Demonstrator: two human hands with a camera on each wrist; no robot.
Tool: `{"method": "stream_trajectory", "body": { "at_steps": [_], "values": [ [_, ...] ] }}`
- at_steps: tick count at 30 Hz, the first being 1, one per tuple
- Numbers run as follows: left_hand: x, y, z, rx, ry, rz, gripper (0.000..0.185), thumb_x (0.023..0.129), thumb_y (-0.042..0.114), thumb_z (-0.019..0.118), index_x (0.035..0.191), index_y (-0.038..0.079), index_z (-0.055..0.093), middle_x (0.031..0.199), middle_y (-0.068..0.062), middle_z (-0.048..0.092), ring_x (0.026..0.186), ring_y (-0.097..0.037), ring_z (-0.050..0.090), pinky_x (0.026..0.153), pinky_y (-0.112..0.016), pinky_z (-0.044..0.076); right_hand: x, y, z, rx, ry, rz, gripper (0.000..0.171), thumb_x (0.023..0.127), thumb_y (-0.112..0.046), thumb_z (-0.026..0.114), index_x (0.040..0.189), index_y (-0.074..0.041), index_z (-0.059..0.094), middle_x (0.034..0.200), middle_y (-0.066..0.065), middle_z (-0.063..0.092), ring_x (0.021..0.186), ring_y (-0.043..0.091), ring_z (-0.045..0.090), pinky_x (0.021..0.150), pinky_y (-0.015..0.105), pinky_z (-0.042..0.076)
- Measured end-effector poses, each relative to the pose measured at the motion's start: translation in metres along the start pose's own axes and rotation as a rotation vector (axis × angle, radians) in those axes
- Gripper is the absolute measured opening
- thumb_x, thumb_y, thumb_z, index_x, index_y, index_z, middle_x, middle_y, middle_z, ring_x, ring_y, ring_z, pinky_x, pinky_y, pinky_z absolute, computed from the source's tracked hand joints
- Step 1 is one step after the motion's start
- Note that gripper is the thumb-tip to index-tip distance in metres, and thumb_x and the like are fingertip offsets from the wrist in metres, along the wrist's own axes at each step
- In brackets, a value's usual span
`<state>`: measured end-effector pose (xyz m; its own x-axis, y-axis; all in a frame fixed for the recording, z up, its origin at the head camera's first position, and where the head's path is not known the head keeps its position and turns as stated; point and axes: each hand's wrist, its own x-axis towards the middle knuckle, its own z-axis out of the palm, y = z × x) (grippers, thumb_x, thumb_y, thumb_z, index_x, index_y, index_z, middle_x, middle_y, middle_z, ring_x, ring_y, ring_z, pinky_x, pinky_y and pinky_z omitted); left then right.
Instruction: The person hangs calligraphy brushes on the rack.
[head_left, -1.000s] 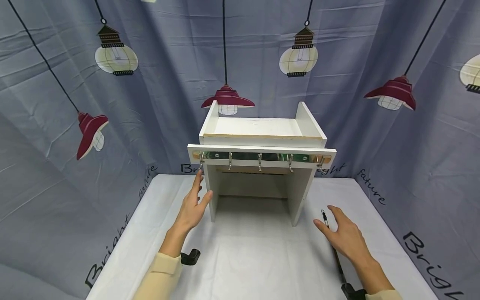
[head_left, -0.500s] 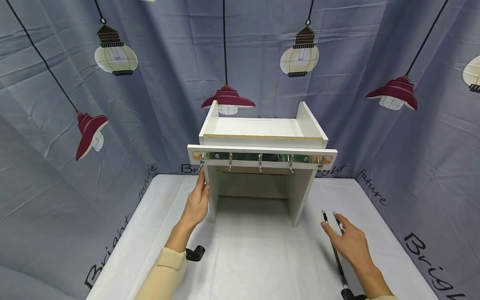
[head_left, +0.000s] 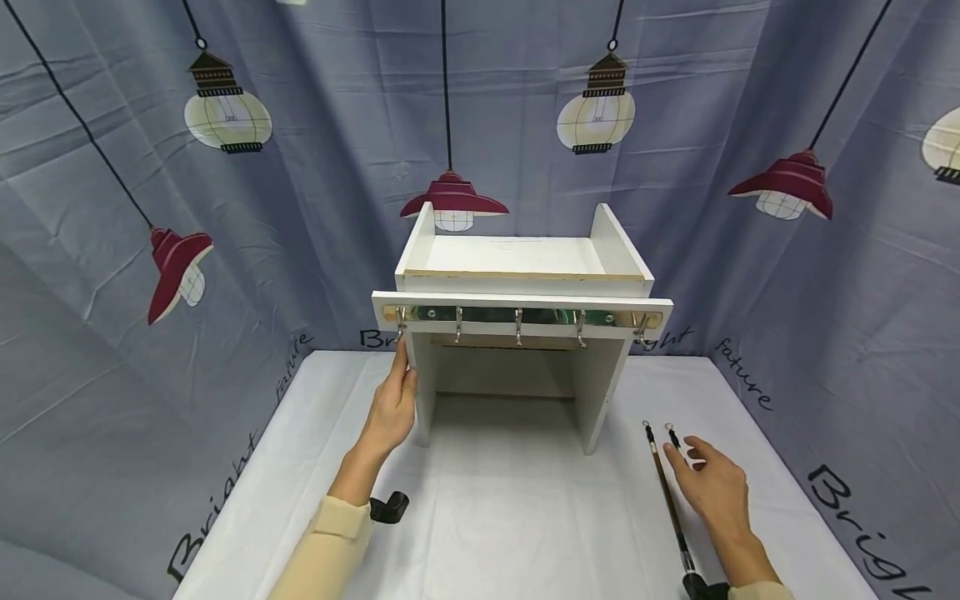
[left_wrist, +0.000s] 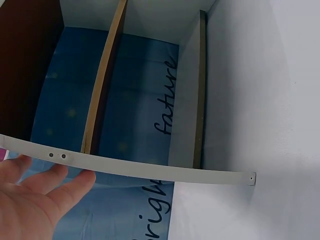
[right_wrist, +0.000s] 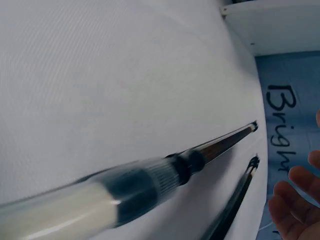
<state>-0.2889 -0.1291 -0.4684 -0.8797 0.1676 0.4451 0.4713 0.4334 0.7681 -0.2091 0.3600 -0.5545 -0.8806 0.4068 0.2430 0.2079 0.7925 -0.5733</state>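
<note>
A white wooden shelf unit (head_left: 525,283) stands on the table, with a rail of metal hooks (head_left: 519,317) across its front. My left hand (head_left: 390,408) rests against the outside of its left side panel (head_left: 423,383), fingers mostly straight. In the left wrist view, fingertips (left_wrist: 82,180) touch the panel's edge (left_wrist: 150,169). My right hand (head_left: 716,492), fingers loosely bent and holding nothing, hovers by two thin dark rods with small ring tips. One rod (head_left: 666,492) lies left of the hand; the other rod (head_left: 672,435) is mostly hidden by it. A pale handle (right_wrist: 60,210) shows in the right wrist view.
A white cloth (head_left: 495,517) covers the table. Behind and on both sides hangs a grey-blue curtain (head_left: 330,183) printed with lamps and lettering. Black wrist cameras (head_left: 390,507) stick out beside the sleeves.
My left hand has come from slightly apart to touching the side panel, thumb drawn in. My right hand has shifted right and a little toward me, its fingers bending, uncovering the second rod's tip.
</note>
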Motion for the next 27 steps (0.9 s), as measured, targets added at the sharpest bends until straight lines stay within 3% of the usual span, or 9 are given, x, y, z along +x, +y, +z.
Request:
{"method": "stream_trajectory", "body": {
  "at_steps": [5,13,23,27],
  "values": [
    [-0.001,0.001,-0.001,-0.006,-0.01,-0.009,0.062,0.115,0.025,0.033,0.167,0.013,0.001,0.172,-0.017,0.013,0.157,-0.036,0.021,0.125,-0.054,0.024,0.001,0.013,0.007,-0.021,0.038,-0.024,0.052,0.098,-0.04,0.067,0.128,0.002,0.067,0.109,0.028,0.072,0.096,0.045,0.069,0.08,0.057,0.05],
    [0.0,0.0,-0.002,0.009,-0.017,-0.01,0.065,0.114,0.027,0.035,0.167,0.013,-0.001,0.172,-0.018,0.012,0.156,-0.038,0.023,0.124,-0.056,0.025,0.005,0.02,0.014,-0.028,0.072,0.03,0.045,0.096,-0.033,0.069,0.122,0.003,0.069,0.102,0.028,0.068,0.092,0.045,0.064,0.08,0.057,0.046],
    [-0.001,-0.001,-0.002,0.008,-0.016,-0.017,0.067,0.114,0.027,0.037,0.167,0.015,-0.001,0.172,-0.017,0.011,0.154,-0.039,0.027,0.123,-0.056,0.028,0.003,0.031,0.023,-0.073,0.038,0.056,0.043,0.094,-0.026,0.07,0.12,0.008,0.067,0.094,0.029,0.064,0.09,0.045,0.061,0.078,0.056,0.045],
    [-0.001,0.0,0.0,-0.001,-0.015,-0.022,0.067,0.114,0.028,0.038,0.167,0.014,0.0,0.172,-0.019,0.011,0.153,-0.041,0.03,0.121,-0.057,0.031,0.004,0.037,0.026,-0.106,0.024,0.086,0.043,0.094,-0.022,0.068,0.121,0.01,0.064,0.098,0.031,0.061,0.093,0.049,0.059,0.078,0.057,0.045]
  ]
}}
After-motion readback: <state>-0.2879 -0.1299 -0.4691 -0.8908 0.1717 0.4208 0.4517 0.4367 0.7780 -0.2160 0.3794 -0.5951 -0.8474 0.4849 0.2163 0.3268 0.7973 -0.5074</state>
